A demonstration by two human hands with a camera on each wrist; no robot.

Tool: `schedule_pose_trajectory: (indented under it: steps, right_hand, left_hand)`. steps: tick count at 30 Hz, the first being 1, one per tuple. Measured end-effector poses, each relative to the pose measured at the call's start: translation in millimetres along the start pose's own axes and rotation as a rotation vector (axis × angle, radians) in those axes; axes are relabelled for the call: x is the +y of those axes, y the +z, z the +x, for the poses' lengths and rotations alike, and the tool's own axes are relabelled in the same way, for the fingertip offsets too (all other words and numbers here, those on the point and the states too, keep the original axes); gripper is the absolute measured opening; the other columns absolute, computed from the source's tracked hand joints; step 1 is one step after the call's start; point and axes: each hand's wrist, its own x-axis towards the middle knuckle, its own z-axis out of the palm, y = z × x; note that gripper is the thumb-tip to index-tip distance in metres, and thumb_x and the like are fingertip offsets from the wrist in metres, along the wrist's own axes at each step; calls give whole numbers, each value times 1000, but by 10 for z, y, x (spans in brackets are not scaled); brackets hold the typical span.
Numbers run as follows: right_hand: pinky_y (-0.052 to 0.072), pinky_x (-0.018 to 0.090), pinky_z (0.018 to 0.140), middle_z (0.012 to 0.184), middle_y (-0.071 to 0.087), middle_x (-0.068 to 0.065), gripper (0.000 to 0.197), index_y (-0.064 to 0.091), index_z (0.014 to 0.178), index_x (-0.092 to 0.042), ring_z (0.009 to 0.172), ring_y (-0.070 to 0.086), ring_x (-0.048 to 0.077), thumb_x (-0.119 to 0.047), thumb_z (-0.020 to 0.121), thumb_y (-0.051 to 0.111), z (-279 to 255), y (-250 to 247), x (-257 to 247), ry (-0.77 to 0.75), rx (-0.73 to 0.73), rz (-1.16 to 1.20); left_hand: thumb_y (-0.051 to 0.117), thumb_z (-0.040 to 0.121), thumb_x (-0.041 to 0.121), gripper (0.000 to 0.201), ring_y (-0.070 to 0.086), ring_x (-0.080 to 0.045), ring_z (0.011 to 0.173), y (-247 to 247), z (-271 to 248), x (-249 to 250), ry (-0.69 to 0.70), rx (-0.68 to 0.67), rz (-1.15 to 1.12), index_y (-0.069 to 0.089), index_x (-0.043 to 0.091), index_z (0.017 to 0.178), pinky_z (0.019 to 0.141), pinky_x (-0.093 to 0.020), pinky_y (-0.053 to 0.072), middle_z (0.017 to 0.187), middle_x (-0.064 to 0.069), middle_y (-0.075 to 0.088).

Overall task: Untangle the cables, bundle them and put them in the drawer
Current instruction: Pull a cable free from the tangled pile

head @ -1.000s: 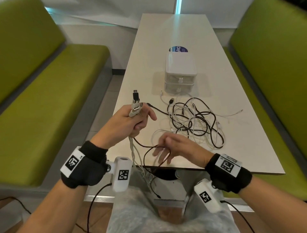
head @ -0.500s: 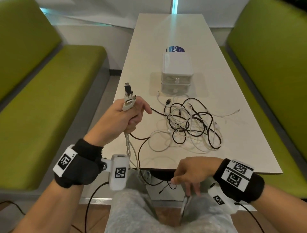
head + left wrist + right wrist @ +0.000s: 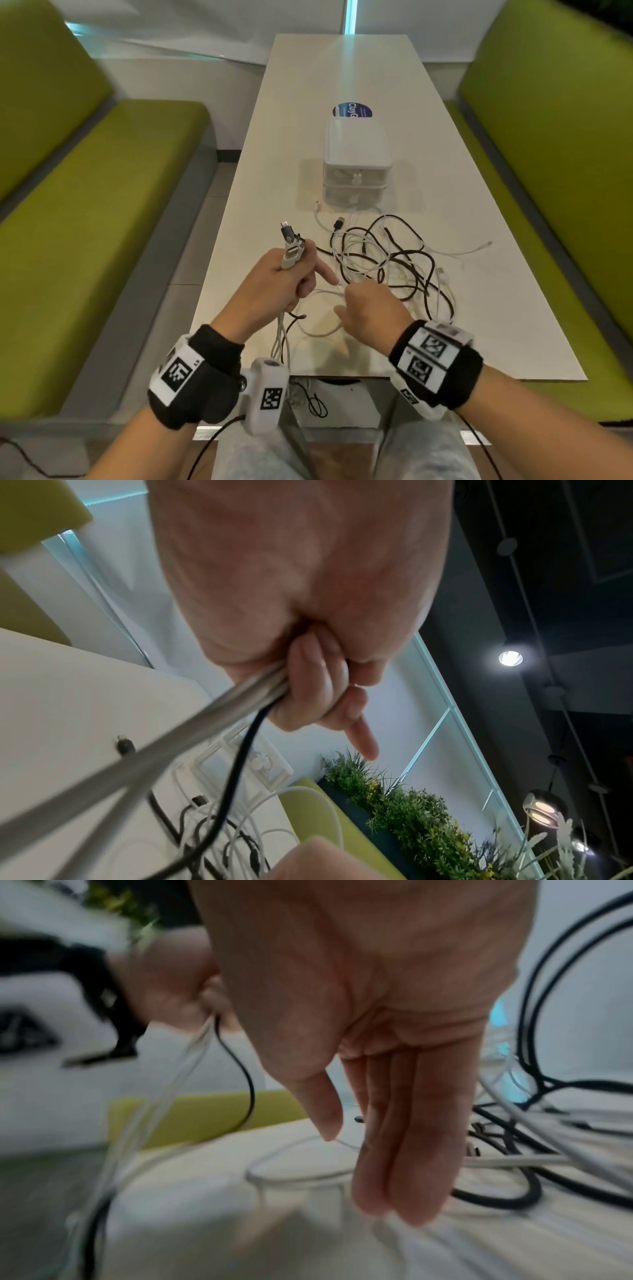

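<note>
Broadly, the long white table (image 3: pixel 462 212) carries everything that matters, and the work sits toward its near edge. A small white drawer unit (image 3: pixel 354 154) stands about midway along the table, both drawers looking closed. Just on its near side sprawls the tangle of black and white cables (image 3: pixel 387 270), loops crossing one another, one white end trailing out toward the right edge.

The person's left hand (image 3: pixel 274 284) is raised over the near left part of the table, fingers curled tight around a cluster of plug ends (image 3: pixel 291 248) that stick up out of the fist; in the left wrist view the strands leave the bottom of the fist and run down over the near edge. The right hand (image 3: pixel 370 308) is beside it, near the close side of the tangle. The right wrist view shows its fingers straight and together, pointing down toward a loose white loop (image 3: pixel 301 1161), gripping nothing.

To do this step well, the left hand should probably keep the gathered ends firmly pinned as an anchor, while the right hand picks one strand only and follows it outward from the fist. Lifting each crossing loop over, rather than pulling hard, looks wise: a sharp tug would likely cinch the knot and drag the pile toward the edge.
</note>
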Motion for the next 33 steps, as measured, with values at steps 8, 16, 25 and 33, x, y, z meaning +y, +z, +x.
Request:
schedule_pose_trajectory:
  steps: [8,16,25,33]
  right_hand:
    - [43,33,68,102,64,12,18,61,104,-6,95,62,30,-11,92,48,103,10,-12,61,49,-77]
    - [61,37,58,59,70,9,28,64,75,-3,46,67,23,-26,84,52,-94,-324,35,176,5,351]
    - [49,34,60,60,61,-1,21,56,73,-15,61,57,19,-33,84,54,-317,-525,-33,47,402,228]
    - [48,37,53,49,59,0,16,51,73,-24,46,54,16,-34,85,55,-464,-348,-105,-219,538,683]
  left_hand:
    - [36,99,49,56,31,-9,44,34,133,-198,-55,74,63,73,10,80,44,-19,25,57,-2,43]
    - [39,97,50,54,40,-4,48,110,142,-240,-39,141,170,72,14,74,49,-16,30,59,4,52]
    - [39,98,51,52,55,5,55,206,43,-203,-114,103,294,74,18,80,43,-9,32,75,3,75]
    - [34,98,50,52,52,-13,40,271,-53,-77,3,172,78,75,19,94,40,-13,27,61,-6,69]
